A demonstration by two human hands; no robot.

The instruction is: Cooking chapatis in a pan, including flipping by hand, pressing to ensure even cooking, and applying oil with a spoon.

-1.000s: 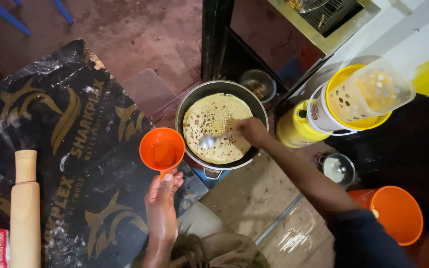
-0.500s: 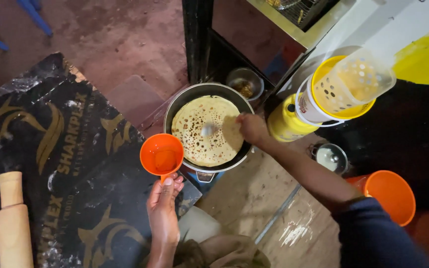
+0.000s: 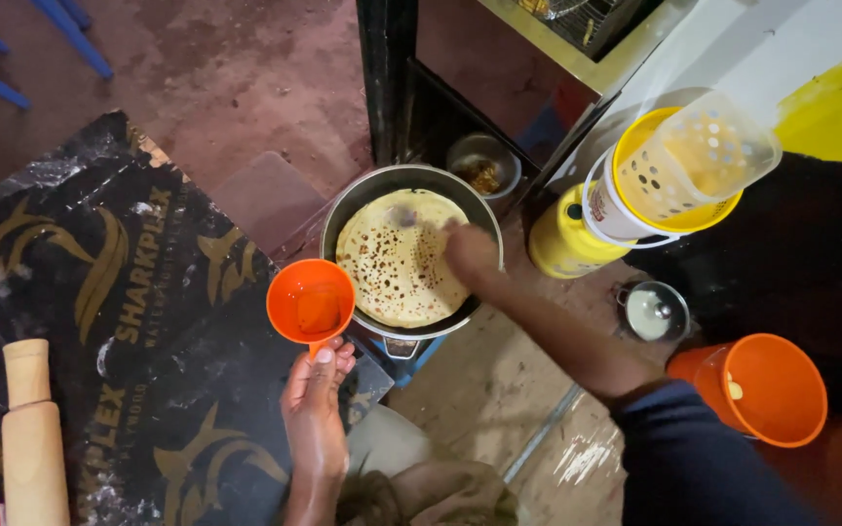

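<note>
The left hand [image 3: 314, 409] has its grip clamped on the short handle of a small orange plastic cup [image 3: 311, 302], held level with a little liquid in it. Just right of the cup, the right hand [image 3: 470, 255] presses bunched fingers on a round, brown-spotted flatbread [image 3: 397, 263] lying flat in a dark metal pan [image 3: 343, 209]. Farther left, a pale wooden rolling pin [image 3: 31, 438] rests on a black printed sheet [image 3: 99, 292].

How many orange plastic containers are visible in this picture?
2: a small orange cup held in the left hand beside the pan, and an orange bucket at the right.
</note>
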